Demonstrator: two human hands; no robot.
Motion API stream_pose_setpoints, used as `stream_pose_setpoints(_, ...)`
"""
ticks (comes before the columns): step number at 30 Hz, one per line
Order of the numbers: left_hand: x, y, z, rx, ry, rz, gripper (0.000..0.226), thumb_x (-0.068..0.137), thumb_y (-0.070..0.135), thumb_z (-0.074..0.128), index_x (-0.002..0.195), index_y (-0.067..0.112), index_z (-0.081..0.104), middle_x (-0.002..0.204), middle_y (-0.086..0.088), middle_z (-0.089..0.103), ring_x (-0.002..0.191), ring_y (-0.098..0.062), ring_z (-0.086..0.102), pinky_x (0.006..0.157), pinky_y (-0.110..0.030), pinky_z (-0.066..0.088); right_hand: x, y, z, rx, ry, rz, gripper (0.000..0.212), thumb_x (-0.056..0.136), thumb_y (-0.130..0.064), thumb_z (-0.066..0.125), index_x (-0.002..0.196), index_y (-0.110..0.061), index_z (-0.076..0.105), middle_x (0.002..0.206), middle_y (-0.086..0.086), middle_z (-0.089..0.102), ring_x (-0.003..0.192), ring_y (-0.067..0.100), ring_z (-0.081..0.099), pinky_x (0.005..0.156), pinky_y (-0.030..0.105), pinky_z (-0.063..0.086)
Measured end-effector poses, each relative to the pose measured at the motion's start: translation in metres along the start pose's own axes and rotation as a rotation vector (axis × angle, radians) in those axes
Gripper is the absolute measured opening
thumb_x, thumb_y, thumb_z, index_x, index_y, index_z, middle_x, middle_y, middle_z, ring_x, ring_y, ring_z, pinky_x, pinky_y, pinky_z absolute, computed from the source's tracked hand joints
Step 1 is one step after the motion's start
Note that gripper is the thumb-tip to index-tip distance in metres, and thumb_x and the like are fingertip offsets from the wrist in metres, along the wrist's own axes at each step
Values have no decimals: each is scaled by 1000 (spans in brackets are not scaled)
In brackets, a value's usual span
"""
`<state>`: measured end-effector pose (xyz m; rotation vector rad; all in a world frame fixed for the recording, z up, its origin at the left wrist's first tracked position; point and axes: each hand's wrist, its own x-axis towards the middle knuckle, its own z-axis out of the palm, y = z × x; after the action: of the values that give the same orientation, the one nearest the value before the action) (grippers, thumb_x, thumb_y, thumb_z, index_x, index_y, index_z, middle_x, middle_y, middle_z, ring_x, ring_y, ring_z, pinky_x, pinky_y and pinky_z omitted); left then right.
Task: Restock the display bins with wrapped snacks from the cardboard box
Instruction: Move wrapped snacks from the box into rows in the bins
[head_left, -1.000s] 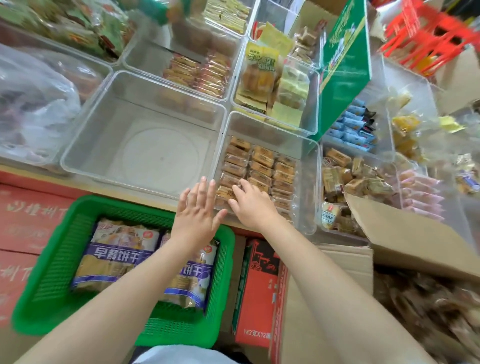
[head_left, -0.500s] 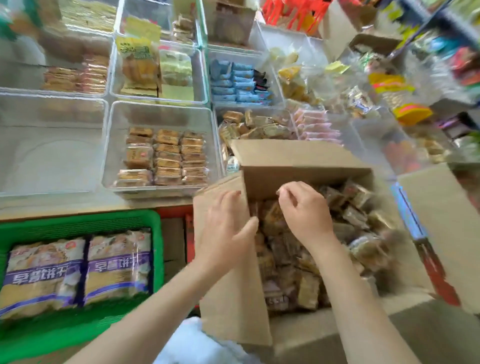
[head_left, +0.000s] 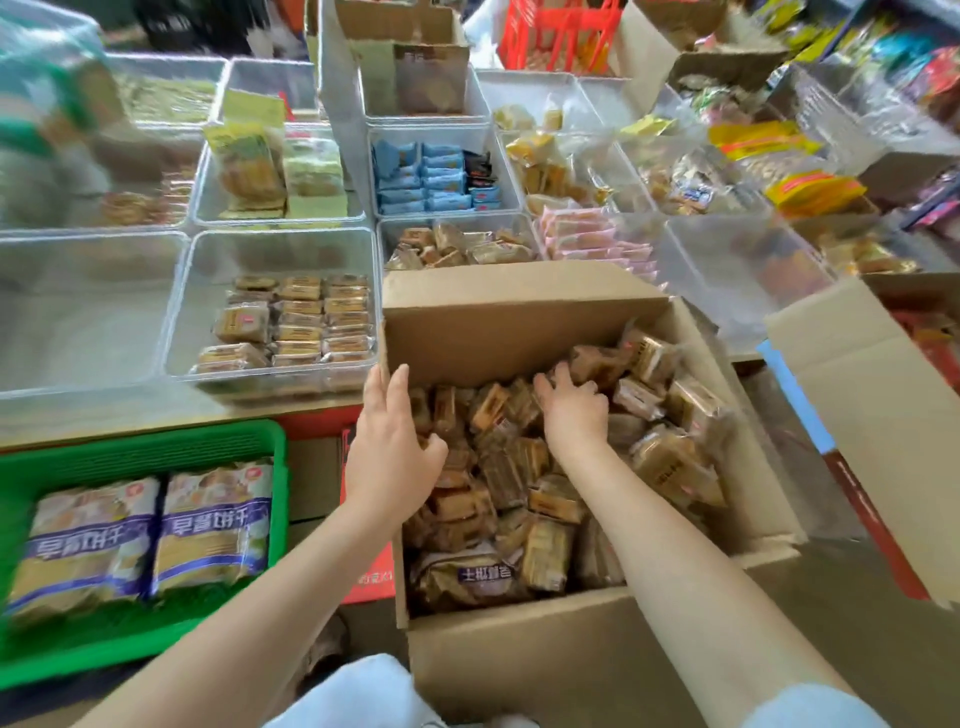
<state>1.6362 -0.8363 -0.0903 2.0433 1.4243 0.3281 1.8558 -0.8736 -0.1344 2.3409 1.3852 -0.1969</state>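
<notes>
**Both hands down in the snack box**

Inside the open cardboard box (head_left: 519, 332), both hands reach among the heap of brown wrapped snacks (head_left: 524, 467). The left hand (head_left: 393, 457) hovers at the box's left wall, fingers fairly straight, thumb spread toward the packets, gripping nothing visible. The right hand (head_left: 571, 410) lies palm-down on the pile farther in, fingers bent into the packets; whether it has hold of one, I cannot tell. Just beyond the box, on the bench (head_left: 156, 415), a clear display bin (head_left: 208, 270) holds neat rows of similar snacks. Left of the box sits a green basket (head_left: 145, 452) with two larger purple-labelled packs (head_left: 150, 530).
</notes>
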Motion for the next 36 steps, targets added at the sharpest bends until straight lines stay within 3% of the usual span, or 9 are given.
stream_pose_setpoints(4,-1,-1,1,23,9,-3,83,94,27,63,160,24,13,168,-6,1,151,-29,21,111,-39,38,-4,13,-10,376,77,-89,59,93,-13,60,146,-23,37,151,10,31,111,37,56,78,39,50)
stream_pose_setpoints(8,1,2,3,24,16,-9,81,95,28,63,160,26,13,168,-8,1,153,-28,16,113,-38,37,-20,29,-30,1158,-23,-141,50,87,-23,69,132,-34,53,132,-3,50,109,21,59,81,35,54)
stream_pose_setpoints(12,2,3,5,10,11,-7,80,95,29,62,159,26,15,168,-7,-1,153,-28,16,112,-36,37,-40,28,-39,1588,-115,-178,58,98,-15,64,148,-36,45,145,-3,45,95,39,70,68,34,61)
stream_pose_setpoints(17,2,-1,5,-34,5,25,76,94,31,62,157,27,20,168,-5,-1,152,-28,18,111,-40,39,-57,18,-60,1896,-150,-173,54,100,-12,60,149,-23,41,133,10,63,105,35,70,90,52,57)
stream_pose_setpoints(21,4,-11,-13,-340,-147,32,76,94,51,59,156,36,19,168,8,4,153,-17,11,121,-45,25,-67,-7,-94,1901,-144,-281,43,99,-11,59,141,-14,48,125,14,69,111,36,68,98,57,51)
stream_pose_setpoints(25,23,-31,-74,-894,-160,0,71,85,66,65,147,39,41,140,15,54,128,-1,51,99,-23,45,-63,-48,-131,1737,-136,-384,37,95,-10,64,132,-15,59,121,9,70,110,27,69,90,41,59)
stream_pose_setpoints(28,51,-65,-121,-989,-174,24,56,81,51,77,130,28,61,116,2,71,108,-13,67,87,-26,55,-44,-96,-155,1534,-151,-448,36,93,-11,70,127,-18,65,118,3,71,110,16,68,89,28,57)
stream_pose_setpoints(32,90,-125,-162,-1062,-165,18,38,81,22,78,117,15,67,108,-11,74,98,-24,72,76,-31,61,-6,-166,-181,1175,-161,-550,30,92,-25,73,121,-27,68,108,-12,71,99,2,67,84,19,55)
stream_pose_setpoints(36,142,-199,-174,-874,-126,4,40,78,39,82,113,24,70,107,-3,75,99,-20,71,85,-36,59,48,-233,-186,879,-85,-549,25,91,-33,73,115,-29,69,100,-17,68,86,0,62,76,18,47)
